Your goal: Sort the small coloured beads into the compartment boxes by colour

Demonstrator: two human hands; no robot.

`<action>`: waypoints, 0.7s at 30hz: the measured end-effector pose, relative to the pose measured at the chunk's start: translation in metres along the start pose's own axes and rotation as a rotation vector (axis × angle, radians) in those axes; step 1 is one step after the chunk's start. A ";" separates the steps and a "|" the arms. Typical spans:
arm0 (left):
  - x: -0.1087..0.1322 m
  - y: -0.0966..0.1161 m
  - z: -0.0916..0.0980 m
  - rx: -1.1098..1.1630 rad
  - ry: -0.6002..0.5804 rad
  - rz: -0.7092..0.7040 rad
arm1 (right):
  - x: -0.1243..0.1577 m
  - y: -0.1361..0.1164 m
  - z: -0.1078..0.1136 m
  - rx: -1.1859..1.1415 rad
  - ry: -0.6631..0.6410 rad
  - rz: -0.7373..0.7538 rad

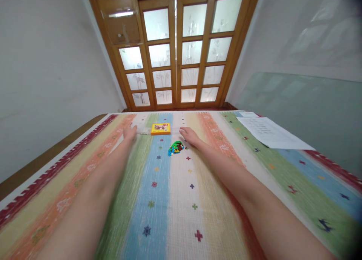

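A flat yellow box (160, 129) with a printed picture lies toward the far side of the table. Clear plastic (144, 130), apparently a bag or sheet, shows on both sides of the box and reaches to both hands; its outline is faint. At its left end is my left hand (130, 132), slightly blurred, fingers closed around the edge. My right hand (190, 135) pinches its right end with thumb and fingers. Nearer to me, just left of my right wrist, lies a small pile of building bricks (176, 148) in green, blue, yellow and dark brown.
A striped, patterned cloth (152, 214) covers the table. White printed papers (271, 132) lie at the far right. Beyond the far edge stand wooden doors (175, 49) with glass panes. Walls flank the table on both sides.
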State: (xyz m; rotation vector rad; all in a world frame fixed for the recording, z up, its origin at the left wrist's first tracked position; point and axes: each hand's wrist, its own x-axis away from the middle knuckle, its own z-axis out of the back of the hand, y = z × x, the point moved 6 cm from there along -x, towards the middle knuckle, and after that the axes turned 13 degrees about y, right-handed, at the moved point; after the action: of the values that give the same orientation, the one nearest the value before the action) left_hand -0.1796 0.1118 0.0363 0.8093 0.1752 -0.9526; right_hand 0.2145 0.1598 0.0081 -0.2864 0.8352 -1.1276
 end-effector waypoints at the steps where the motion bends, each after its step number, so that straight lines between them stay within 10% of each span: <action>1: -0.001 0.000 -0.007 0.005 0.005 0.052 | 0.001 0.005 0.001 0.020 0.023 0.003; 21: 0.077 0.102 -0.067 0.128 -0.046 0.029 | 0.063 0.104 0.108 0.368 0.287 -0.185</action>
State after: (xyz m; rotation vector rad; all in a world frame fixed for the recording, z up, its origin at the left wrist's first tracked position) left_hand -0.0403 0.1392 0.0078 0.9050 0.0630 -0.9615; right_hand 0.3726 0.1281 -0.0088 0.1102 0.8439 -1.4929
